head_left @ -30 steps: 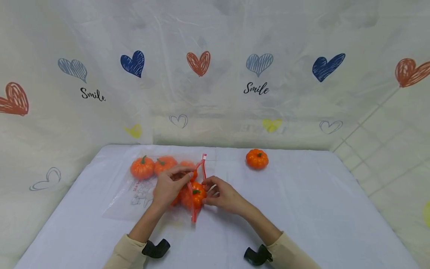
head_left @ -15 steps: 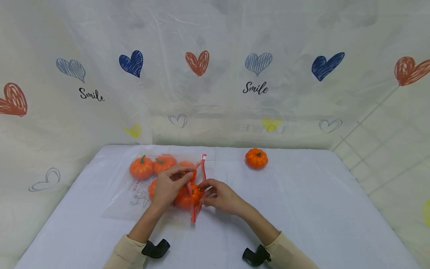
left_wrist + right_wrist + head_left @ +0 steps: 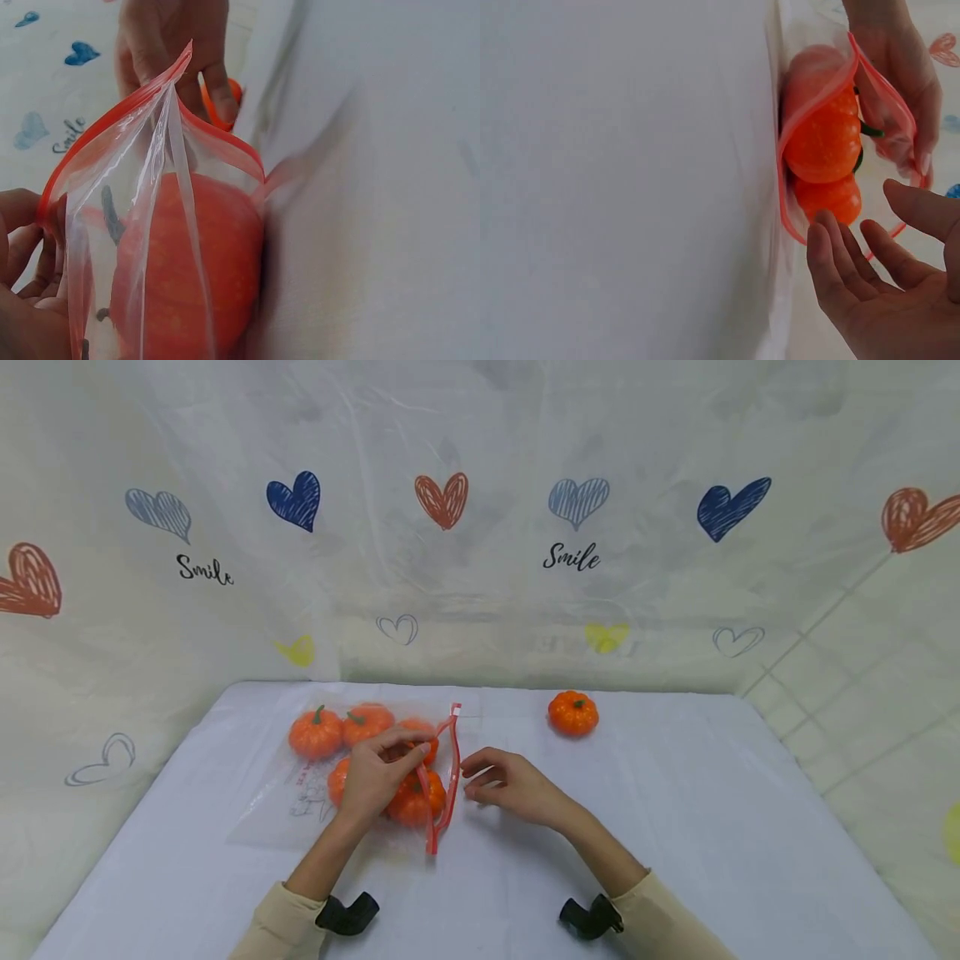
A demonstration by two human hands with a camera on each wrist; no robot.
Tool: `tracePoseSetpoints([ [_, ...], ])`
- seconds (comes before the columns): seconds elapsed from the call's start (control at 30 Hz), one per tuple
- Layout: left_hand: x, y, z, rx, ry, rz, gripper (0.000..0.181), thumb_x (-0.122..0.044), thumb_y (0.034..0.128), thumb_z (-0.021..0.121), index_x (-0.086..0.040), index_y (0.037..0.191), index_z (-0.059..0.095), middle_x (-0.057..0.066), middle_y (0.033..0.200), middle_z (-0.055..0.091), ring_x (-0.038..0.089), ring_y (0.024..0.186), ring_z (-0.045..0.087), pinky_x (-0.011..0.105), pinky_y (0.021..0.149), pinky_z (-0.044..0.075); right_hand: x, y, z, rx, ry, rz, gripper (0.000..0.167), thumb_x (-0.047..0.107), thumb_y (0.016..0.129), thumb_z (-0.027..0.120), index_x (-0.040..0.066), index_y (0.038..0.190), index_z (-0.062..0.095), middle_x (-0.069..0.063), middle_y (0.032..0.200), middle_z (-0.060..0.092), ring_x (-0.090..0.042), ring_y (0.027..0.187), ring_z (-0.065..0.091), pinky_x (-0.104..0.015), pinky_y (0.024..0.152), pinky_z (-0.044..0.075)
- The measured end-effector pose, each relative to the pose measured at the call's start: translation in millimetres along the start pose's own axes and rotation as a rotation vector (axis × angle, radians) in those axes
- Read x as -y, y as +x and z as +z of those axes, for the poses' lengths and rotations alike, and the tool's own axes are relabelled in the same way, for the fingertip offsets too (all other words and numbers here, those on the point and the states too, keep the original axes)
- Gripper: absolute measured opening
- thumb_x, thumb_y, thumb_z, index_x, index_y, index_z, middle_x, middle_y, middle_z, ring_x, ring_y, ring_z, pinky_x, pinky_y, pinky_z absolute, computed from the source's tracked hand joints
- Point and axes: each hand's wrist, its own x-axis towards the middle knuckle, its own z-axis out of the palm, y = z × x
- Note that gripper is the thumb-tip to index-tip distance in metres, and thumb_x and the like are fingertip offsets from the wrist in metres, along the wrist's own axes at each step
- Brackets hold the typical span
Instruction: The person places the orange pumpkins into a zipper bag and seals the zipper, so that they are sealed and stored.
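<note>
A clear zip bag (image 3: 281,814) with a red zip edge lies on the table's left half, several orange toy pumpkins (image 3: 316,734) inside it. My left hand (image 3: 375,777) pinches the upper lip of the bag's mouth between thumb and fingers and holds it raised. In the left wrist view the red rim arches open over a pumpkin (image 3: 202,270). To the right of the mouth, my right hand (image 3: 517,787) hovers with loosely bent fingers and nothing in them. Seen from the right wrist, two pumpkins (image 3: 825,146) show inside the opening, beyond the right fingertips.
Another orange pumpkin (image 3: 573,713) stands outside the bag near the table's far edge, right of centre. A white cloth covers the table (image 3: 675,827). Behind it hangs a pale sheet (image 3: 495,593) printed with hearts.
The nearer pumpkin at the mouth has slid left, deeper into the bag. My right hand has let go of it and drawn back to the right. The left hand has stayed put.
</note>
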Motion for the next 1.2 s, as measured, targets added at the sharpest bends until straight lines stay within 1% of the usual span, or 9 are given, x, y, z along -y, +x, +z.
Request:
tracePoseSetpoints([
  [0.23,0.3,-1.3,-1.7,0.008,0.012,-0.015,0.018,-0.022,0.0953,0.077,-0.013,0.111,0.081,0.012,0.106,0.078,0.021,0.087,0.065,0.02,0.073,0.056,-4.9,-8.0,-21.6,-0.083,-0.061,0.008,0.038,0.019,0.099,0.071,0.003,0.133,0.063,-0.021,0.132,0.066,-0.03,0.115,0.07,-0.032,0.093,0.062],
  [0.4,0.9,-1.9,-2.2,0.009,0.003,-0.007,0.019,-0.022,0.0958,0.077,-0.013,0.111,0.08,0.013,0.106,0.078,0.021,0.087,0.064,0.019,0.073,0.056,-9.0,-12.6,-38.2,-0.186,-0.104,0.052,0.038,0.021,0.099,0.072,0.006,0.133,0.064,-0.017,0.135,0.066,-0.028,0.117,0.07,-0.04,0.096,0.061],
  [0.6,0.7,-1.6,-1.5,0.008,0.0,-0.002,0.019,-0.021,0.0956,0.077,-0.012,0.111,0.081,0.017,0.108,0.078,0.021,0.086,0.065,0.019,0.073,0.057,-15.0,-18.2,-59.2,-0.301,-0.128,0.061,0.036,0.022,0.098,0.073,0.009,0.131,0.066,-0.018,0.136,0.065,-0.031,0.119,0.069,-0.043,0.097,0.061],
  [0.77,1.2,-1.3,-1.7,0.001,-0.007,-0.006,0.019,-0.021,0.0952,0.077,-0.012,0.111,0.081,0.016,0.107,0.078,0.02,0.085,0.065,0.019,0.072,0.057,-18.4,-21.4,-69.8,-0.395,-0.155,0.082,0.036,0.027,0.099,0.072,0.012,0.132,0.065,-0.017,0.135,0.066,-0.033,0.121,0.067,-0.047,0.099,0.059],
  [0.83,1.6,-1.5,-2.1,-0.001,-0.01,-0.007,0.019,-0.021,0.095,0.078,-0.013,0.111,0.081,0.015,0.106,0.079,0.02,0.085,0.065,0.019,0.072,0.057,-19.9,-22.6,-72.6,-0.431,-0.157,0.08,0.037,0.028,0.099,0.072,0.011,0.132,0.064,-0.015,0.135,0.065,-0.033,0.121,0.067,-0.048,0.102,0.057],
  [0.93,2.1,-1.8,-2.5,0.0,-0.014,-0.006,0.018,-0.021,0.0947,0.078,-0.014,0.111,0.081,0.013,0.105,0.079,0.019,0.086,0.066,0.02,0.072,0.058,-24.1,-23.5,-76.5,-0.483,-0.153,0.049,0.034,0.024,0.099,0.072,0.008,0.128,0.066,-0.012,0.134,0.062,-0.032,0.119,0.068,-0.044,0.102,0.057],
  [1.0,2.0,-2.0,-2.5,0.002,-0.015,-0.001,0.018,-0.021,0.0947,0.078,-0.014,0.111,0.081,0.011,0.105,0.079,0.019,0.086,0.066,0.02,0.073,0.058,-27.5,-23.3,-79.3,-0.511,-0.157,0.01,0.032,0.02,0.098,0.072,0.004,0.126,0.066,-0.012,0.133,0.06,-0.032,0.117,0.068,-0.036,0.101,0.057],
  [1.1,1.8,-2.0,-2.4,0.003,-0.017,0.005,0.017,-0.019,0.0948,0.078,-0.014,0.111,0.081,0.01,0.105,0.079,0.019,0.086,0.067,0.02,0.073,0.059,-31.4,-22.8,-84.4,-0.547,-0.17,-0.027,0.029,0.016,0.098,0.073,0.0,0.121,0.067,-0.014,0.13,0.06,-0.031,0.115,0.067,-0.022,0.096,0.054],
  [1.2,1.6,-2.0,-2.1,0.006,-0.021,0.007,0.017,-0.018,0.0951,0.077,-0.014,0.111,0.081,0.012,0.106,0.079,0.02,0.086,0.067,0.021,0.073,0.06,-33.0,-23.7,-90.2,-0.565,-0.185,-0.028,0.029,0.015,0.098,0.073,-0.001,0.121,0.067,-0.017,0.131,0.06,-0.032,0.119,0.063,-0.015,0.093,0.05],
])
